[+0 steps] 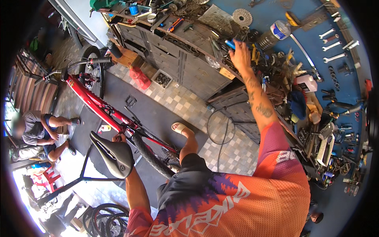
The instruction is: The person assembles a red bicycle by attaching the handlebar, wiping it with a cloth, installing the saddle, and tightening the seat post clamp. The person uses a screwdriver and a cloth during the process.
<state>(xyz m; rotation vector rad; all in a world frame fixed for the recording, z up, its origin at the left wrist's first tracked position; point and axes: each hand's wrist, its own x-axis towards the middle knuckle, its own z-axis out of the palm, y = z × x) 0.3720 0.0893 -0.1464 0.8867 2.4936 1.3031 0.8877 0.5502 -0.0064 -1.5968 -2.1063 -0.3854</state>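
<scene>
Head view: I watch the right hand (239, 57) stretched over the cluttered top of a dark wooden bench (196, 75), its fingers closed around a small blue object (230, 44). A clear plastic bottle (269, 37) and a toothed metal sprocket (242, 17) lie near it. The left hand (119, 138) is down at the red bicycle (94, 106), by the frame's rear end; a black saddle (112, 153) hides most of it from me, so I cannot tell whether it grips. The bicycle stands left of the bench, over a dark mat (162, 108). Beyond it, at the far left, I see a seated person (33, 128). Wrenches (331, 46) hang on the blue wall (316, 63).
</scene>
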